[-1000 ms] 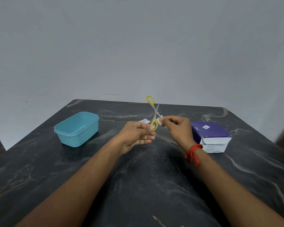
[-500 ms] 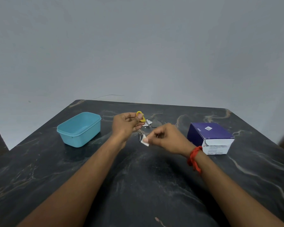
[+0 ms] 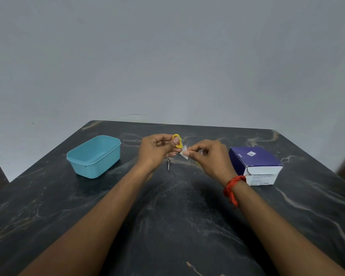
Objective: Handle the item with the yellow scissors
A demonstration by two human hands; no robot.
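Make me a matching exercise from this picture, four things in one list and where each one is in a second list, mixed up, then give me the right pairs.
Things:
1. scissors
2. white packet
3. blue tub
4. purple box

Places:
A. on the table, beside the right wrist
B. gripped in the left hand, blades pointing down
C. on the table, left of the left hand
D. pinched by the right hand, between the two hands

Pairs: 1-B, 2-D, 3-C, 4-A
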